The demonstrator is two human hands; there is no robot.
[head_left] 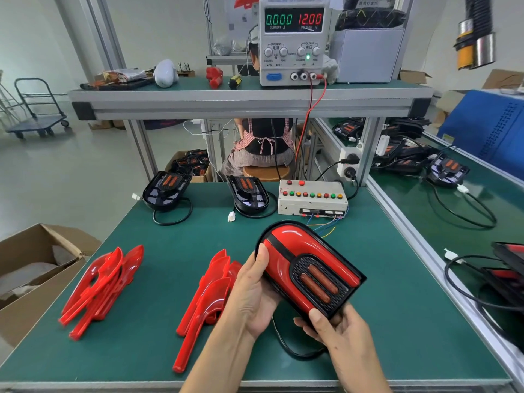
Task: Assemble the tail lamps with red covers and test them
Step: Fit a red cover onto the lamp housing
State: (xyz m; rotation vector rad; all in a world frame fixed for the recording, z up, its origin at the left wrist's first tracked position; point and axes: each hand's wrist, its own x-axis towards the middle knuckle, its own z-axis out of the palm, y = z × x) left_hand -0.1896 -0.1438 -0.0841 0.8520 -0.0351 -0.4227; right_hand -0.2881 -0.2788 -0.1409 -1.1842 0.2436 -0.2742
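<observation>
We hold a tail lamp (307,272) with its red cover fitted, above the near middle of the green desk (141,350), tilted with the rounded end pointing away from us. Our left hand (252,296) wraps its grip round the lamp's left edge, thumb pressed on the black rim, fingers curled underneath. Our right hand (337,330) pinches the lamp's near corner, thumb on top of the black grille. A black cable (292,351) loops out from under the lamp onto the desk.

Just left of our left hand lies a pile of loose red covers (207,296), and another pile (102,287) lies further left. At the far edge of the desk sit two uncovered black lamps (166,190) (249,194) with coiled cables, and beside them a test box (312,198) with coloured buttons. On the shelf (249,102) above stands a power supply (293,41) showing 0.000 and 12.00, with red and black leads hanging down. A cardboard box (34,268) stands off the desk's left side
</observation>
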